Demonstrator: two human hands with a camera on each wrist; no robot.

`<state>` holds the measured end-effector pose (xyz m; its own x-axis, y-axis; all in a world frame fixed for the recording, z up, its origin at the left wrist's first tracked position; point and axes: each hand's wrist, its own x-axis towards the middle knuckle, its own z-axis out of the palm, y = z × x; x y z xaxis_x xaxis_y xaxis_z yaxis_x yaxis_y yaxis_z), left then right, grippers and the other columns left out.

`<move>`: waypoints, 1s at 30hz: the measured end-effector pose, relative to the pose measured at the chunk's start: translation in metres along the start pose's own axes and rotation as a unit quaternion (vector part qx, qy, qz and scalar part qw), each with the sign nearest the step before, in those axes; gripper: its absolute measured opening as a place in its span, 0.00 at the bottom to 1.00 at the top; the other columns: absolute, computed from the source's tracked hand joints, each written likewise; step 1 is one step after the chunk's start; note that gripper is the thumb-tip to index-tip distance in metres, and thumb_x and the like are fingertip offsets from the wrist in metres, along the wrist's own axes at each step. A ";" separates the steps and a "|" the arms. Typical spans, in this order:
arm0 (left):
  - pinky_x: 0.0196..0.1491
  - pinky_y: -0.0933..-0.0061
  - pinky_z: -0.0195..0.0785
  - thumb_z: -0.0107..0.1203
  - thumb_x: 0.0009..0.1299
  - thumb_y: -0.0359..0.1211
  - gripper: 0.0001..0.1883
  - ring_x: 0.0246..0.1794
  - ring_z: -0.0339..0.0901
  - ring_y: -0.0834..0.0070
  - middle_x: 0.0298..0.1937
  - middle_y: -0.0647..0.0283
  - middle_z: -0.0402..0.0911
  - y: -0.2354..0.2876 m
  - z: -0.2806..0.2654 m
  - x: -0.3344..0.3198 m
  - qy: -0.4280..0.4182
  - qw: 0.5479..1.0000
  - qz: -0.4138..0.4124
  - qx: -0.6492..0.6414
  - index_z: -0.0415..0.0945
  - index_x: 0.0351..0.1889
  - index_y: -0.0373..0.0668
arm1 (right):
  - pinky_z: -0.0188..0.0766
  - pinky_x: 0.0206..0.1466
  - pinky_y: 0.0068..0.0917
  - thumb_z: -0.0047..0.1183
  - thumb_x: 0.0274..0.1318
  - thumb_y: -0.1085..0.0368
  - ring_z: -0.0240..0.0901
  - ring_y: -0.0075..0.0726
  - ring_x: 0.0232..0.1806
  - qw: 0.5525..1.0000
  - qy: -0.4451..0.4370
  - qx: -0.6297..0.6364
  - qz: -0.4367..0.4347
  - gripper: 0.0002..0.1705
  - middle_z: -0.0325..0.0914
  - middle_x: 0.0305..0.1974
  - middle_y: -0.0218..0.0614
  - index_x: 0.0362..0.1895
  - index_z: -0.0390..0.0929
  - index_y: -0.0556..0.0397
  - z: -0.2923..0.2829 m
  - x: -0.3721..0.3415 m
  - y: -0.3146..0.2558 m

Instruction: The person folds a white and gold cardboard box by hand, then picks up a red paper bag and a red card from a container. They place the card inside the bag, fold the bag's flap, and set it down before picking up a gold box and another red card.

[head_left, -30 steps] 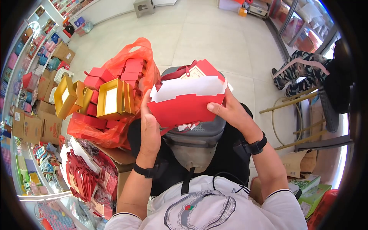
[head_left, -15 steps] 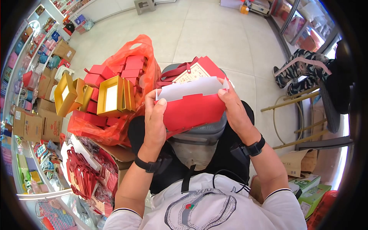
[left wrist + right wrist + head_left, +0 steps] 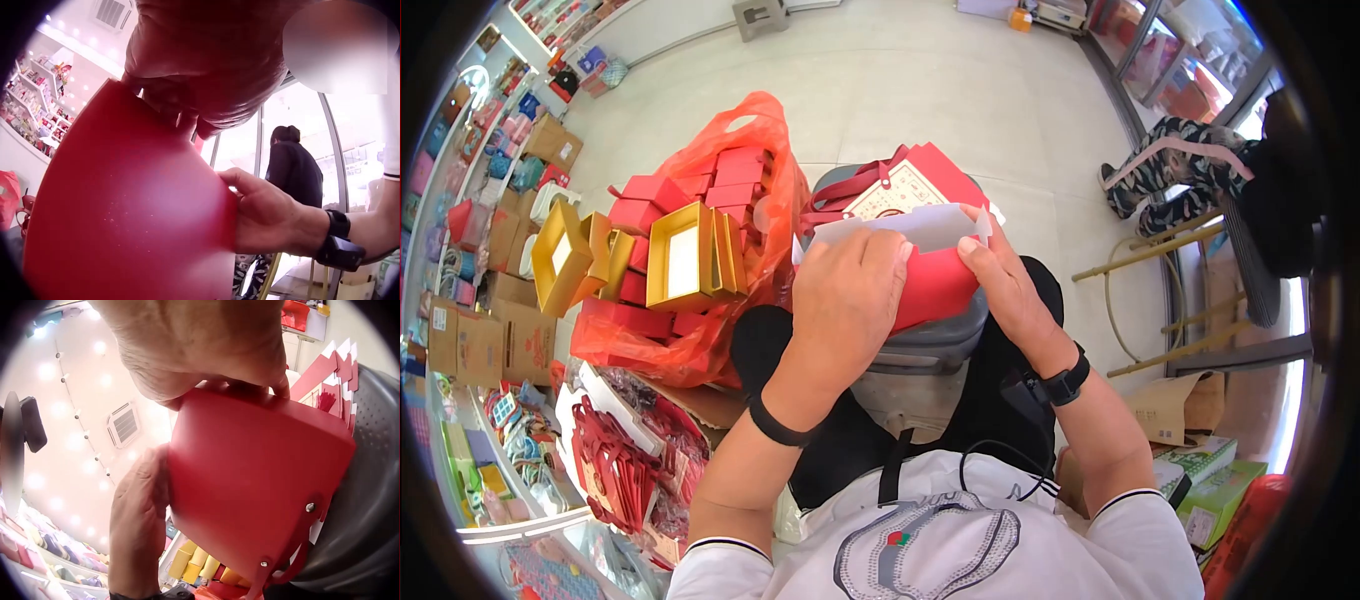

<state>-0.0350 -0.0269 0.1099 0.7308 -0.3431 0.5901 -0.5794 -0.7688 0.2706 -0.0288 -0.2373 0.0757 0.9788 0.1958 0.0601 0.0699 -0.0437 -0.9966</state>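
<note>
Over the grey stool in front of me is a red gift bag with a white inside and an open, notched edge facing up. Its ribbon handle, fixed by metal rivets, hangs at the lower side in the right wrist view. My left hand lies across the left part of the open edge, knuckles up, and grips it there; some of its fingertips are hidden in the head view. The right hand pinches the right corner, thumb on the outer face. Behind the bag lie red bags with a cream printed panel.
At left, an orange plastic bag holds several red boxes and gold boxes. Below it sits a carton of flat red bags. The grey stool stands between the knees. A gold-framed stool is at right.
The left hand has moved from the left side of the gift bag up across its open edge. The right hand has shifted to the upper right corner. The bag has tilted.
</note>
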 end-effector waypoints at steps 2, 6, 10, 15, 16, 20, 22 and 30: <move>0.38 0.55 0.76 0.59 0.77 0.31 0.05 0.33 0.83 0.57 0.33 0.59 0.83 -0.001 0.004 -0.002 -0.033 0.999 -0.025 0.001 0.76 0.38 0.42 | 0.62 0.72 0.31 0.45 0.78 0.56 0.68 0.31 0.62 1.000 0.005 -0.015 -0.014 0.31 0.76 0.58 0.39 0.76 0.63 0.59 -0.001 -0.002 0.008; 0.35 0.51 0.75 0.55 0.81 0.35 0.09 0.33 0.83 0.48 0.34 0.51 0.84 -0.003 0.008 -0.001 -0.123 0.991 -0.058 -0.006 0.74 0.40 0.41 | 0.61 0.74 0.33 0.47 0.77 0.57 0.67 0.34 0.66 0.999 -0.002 -0.054 -0.001 0.32 0.75 0.63 0.41 0.77 0.62 0.59 -0.004 0.000 0.013; 0.38 0.46 0.75 0.51 0.83 0.38 0.12 0.33 0.83 0.45 0.33 0.48 0.84 -0.014 0.006 0.005 -0.164 0.983 -0.074 -0.046 0.74 0.42 0.39 | 0.56 0.78 0.33 0.46 0.77 0.55 0.64 0.34 0.73 1.000 -0.010 0.007 -0.007 0.34 0.70 0.70 0.42 0.80 0.61 0.57 -0.002 0.000 0.003; 0.39 0.43 0.74 0.49 0.84 0.38 0.12 0.34 0.83 0.43 0.32 0.47 0.84 -0.016 0.002 0.007 -0.176 0.978 -0.098 -0.054 0.73 0.43 0.38 | 0.55 0.79 0.32 0.47 0.79 0.51 0.63 0.32 0.73 0.989 -0.019 0.144 0.031 0.34 0.70 0.70 0.39 0.79 0.63 0.56 -0.010 0.000 0.011; 0.39 0.43 0.74 0.49 0.84 0.38 0.12 0.34 0.83 0.43 0.32 0.47 0.84 -0.015 0.004 0.006 -0.174 0.979 -0.089 -0.057 0.73 0.43 0.38 | 0.55 0.79 0.31 0.48 0.80 0.50 0.63 0.32 0.73 0.987 -0.017 0.154 0.040 0.34 0.70 0.70 0.38 0.79 0.64 0.56 -0.010 -0.002 0.011; 0.45 0.47 0.76 0.52 0.82 0.34 0.08 0.41 0.83 0.45 0.39 0.47 0.85 -0.002 0.003 0.005 -0.206 0.971 -0.106 -0.065 0.76 0.48 0.39 | 0.59 0.76 0.29 0.49 0.80 0.54 0.66 0.27 0.71 0.993 -0.049 0.023 0.109 0.32 0.74 0.68 0.36 0.78 0.65 0.60 -0.012 -0.004 -0.014; 0.51 0.53 0.78 0.56 0.79 0.32 0.10 0.48 0.83 0.50 0.47 0.50 0.84 -0.005 0.004 0.005 -0.071 0.994 0.011 -0.087 0.76 0.53 0.37 | 0.61 0.74 0.27 0.50 0.79 0.56 0.68 0.26 0.68 0.991 -0.048 0.002 0.123 0.32 0.76 0.65 0.35 0.77 0.66 0.61 -0.014 -0.002 -0.013; 0.83 0.59 0.51 0.61 0.78 0.35 0.41 0.82 0.61 0.57 0.80 0.45 0.64 -0.041 -0.013 -0.050 0.035 0.863 -0.283 -0.416 0.52 0.83 0.31 | 0.64 0.71 0.28 0.50 0.76 0.58 0.70 0.28 0.64 0.994 -0.045 -0.011 0.094 0.30 0.78 0.61 0.37 0.75 0.68 0.61 -0.022 0.004 -0.005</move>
<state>-0.0525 0.0288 0.0790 0.9750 0.0165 0.2218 -0.2175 -0.1378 0.9663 -0.0212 -0.2575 0.0818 0.9540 0.2685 -0.1336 -0.1077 -0.1090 -0.9882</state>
